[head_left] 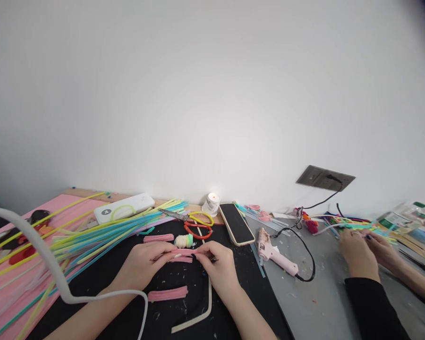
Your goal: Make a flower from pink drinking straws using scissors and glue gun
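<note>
My left hand (147, 264) and my right hand (217, 264) pinch the two ends of a pink fuzzy strip (185, 252), which looks like pipe cleaners laid side by side. It is stretched level between my fingertips. Just beneath it lies a second pink strip (182, 259), partly covered. Another pink strip (158, 238) rests beyond my left hand, and one more pink strip (167, 293) is nearer to me. Close behind my fingers sits a small cream and green roll (183, 241). A bent cream pipe cleaner (198, 319) lies on the black mat (241, 288).
Scissors (200, 230), a phone (237, 224) and a white cup (211, 204) stand behind. Many pipe cleaners (120, 230) and a white power bank (123, 208) lie left. A white cable (49, 257) crosses the foreground. Right are a pink glue gun (278, 257) and another person's hands (361, 255).
</note>
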A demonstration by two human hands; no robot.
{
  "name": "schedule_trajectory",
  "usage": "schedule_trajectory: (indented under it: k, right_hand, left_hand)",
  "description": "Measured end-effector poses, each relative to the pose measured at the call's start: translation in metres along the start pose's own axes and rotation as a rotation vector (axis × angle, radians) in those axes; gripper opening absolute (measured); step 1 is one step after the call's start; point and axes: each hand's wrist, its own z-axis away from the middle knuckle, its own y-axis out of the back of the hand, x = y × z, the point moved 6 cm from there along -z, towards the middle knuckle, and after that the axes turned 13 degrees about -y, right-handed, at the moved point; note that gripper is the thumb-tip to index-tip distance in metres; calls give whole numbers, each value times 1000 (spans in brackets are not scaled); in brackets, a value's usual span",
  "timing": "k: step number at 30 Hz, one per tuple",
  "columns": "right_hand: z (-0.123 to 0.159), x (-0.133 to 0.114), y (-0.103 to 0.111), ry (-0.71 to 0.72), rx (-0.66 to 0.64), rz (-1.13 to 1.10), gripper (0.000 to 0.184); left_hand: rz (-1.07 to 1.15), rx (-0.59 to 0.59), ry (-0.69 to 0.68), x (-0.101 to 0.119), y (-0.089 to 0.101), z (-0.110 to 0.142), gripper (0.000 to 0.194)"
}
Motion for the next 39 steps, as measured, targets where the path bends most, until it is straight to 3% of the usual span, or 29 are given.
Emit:
schedule_trajectory:
  k: [19,25,39]
  right_hand:
    - [9,-11,-11,85,-101,-67,22]
    - [8,-14,-10,97,-105,-77,18]
    - [1,-4,0,47,-27,9,14]
  left_hand:
    - [83,-54,-177,19,-7,-2,16]
    - [71,-73,-169,18,-8,-2,16]
    - [35,-33,18,8,2,-3,20]
